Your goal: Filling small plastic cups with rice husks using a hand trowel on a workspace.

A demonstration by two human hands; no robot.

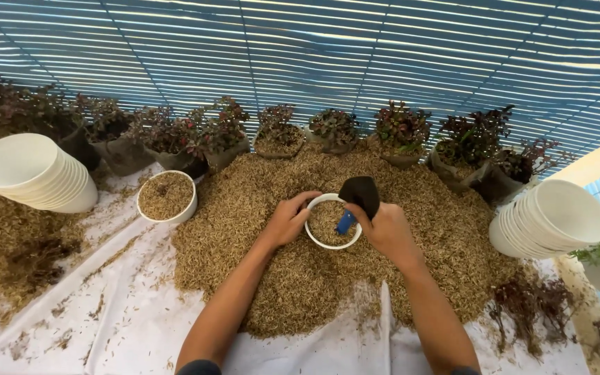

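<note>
My left hand [287, 221] curls around the rim of a small white pot [332, 222], fingers closed on its near-left edge. My right hand [385, 229] is wrapped tight around the blue handle of a black trowel [360, 196], its blade tipped up over the pot's far rim. The pot sits sunk in the middle of a broad heap of rice husk [272, 278], already partly filled with it. To the left, a second white pot [167, 197] stands full of husk on the white sheet [126, 326]. Stacks of empty white pots lie tilted at far left [32, 173] and far right [550, 221]. Behind the heap runs a row of red-leaved plants in dark bags [223, 135].
</note>
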